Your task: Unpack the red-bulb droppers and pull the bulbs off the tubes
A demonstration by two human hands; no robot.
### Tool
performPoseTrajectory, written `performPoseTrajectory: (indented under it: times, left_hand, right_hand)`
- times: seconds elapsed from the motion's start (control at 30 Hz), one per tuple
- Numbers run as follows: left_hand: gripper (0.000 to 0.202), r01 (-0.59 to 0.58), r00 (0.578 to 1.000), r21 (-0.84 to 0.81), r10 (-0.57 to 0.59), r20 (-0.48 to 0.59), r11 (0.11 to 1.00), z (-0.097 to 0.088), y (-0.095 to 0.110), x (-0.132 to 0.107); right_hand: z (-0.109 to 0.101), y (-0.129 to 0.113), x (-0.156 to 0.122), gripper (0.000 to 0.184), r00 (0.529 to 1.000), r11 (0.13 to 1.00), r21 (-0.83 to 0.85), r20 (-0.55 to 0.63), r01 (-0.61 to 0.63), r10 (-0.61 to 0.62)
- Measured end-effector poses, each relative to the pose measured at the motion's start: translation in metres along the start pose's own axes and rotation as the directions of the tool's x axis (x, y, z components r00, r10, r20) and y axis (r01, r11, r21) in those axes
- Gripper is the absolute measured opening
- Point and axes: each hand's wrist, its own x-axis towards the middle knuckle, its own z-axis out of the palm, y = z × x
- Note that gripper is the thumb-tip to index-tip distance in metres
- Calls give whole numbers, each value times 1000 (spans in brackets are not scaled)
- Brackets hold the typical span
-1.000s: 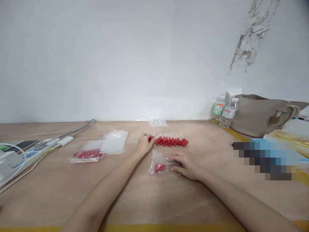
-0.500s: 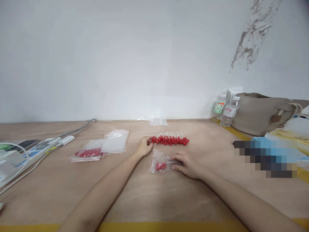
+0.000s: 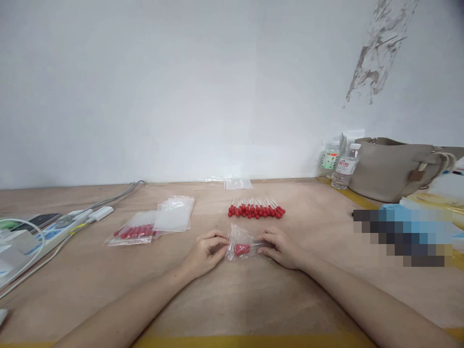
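Note:
A clear zip bag (image 3: 239,236) lies on the table between my hands, with a few red-tipped sticks (image 3: 242,249) inside. My right hand (image 3: 279,247) is closed on its right end, thumb and fingers pinching the plastic. My left hand (image 3: 208,253) is at the bag's left edge, thumb and fingertips drawn together. A bit of red shows near those fingertips, but what they hold is unclear. Just behind the bag, a row of loose red-tipped sticks (image 3: 256,210) lies side by side, red ends facing me.
To the left are a bag holding red-tipped sticks (image 3: 136,232) and a stack of flat clear bags (image 3: 174,213). Farther left lies a power strip (image 3: 47,239) with cables. Two bottles (image 3: 346,166) and a grey handbag (image 3: 389,169) stand at the back right.
My left hand has moved from the left end of the stick row toward me, to the bag's left edge. My right hand stays on the bag.

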Motion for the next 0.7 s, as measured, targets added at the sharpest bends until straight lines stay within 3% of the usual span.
performPoseTrajectory:
  times: [0.13, 0.27, 0.53, 0.63, 0.7]
  left_hand:
    - [28, -16, 985, -55, 25, 170, 998, 2, 8, 10]
    - [34, -116, 949, -26, 119, 292, 993, 2, 16, 17]
    - [12, -43, 974, 77, 25, 226, 996, 5, 22, 8]
    - [12, -62, 973, 59, 48, 225, 996, 8, 18, 4]
    - [13, -9, 982, -21, 13, 190, 1000, 10, 14, 3]
  right_hand:
    - [2, -1, 1, 27, 1000, 1000, 8, -5, 22, -22]
    - [3, -1, 0, 29, 999, 999, 10, -22, 44, -43]
    - [-4, 0, -1, 51, 999, 1000, 2, 49, 24, -24]
    - [-9, -1, -2, 57, 993, 1000, 19, 115, 12, -14]
    - [-11, 0, -3, 59, 987, 1000, 31, 160, 5, -10]
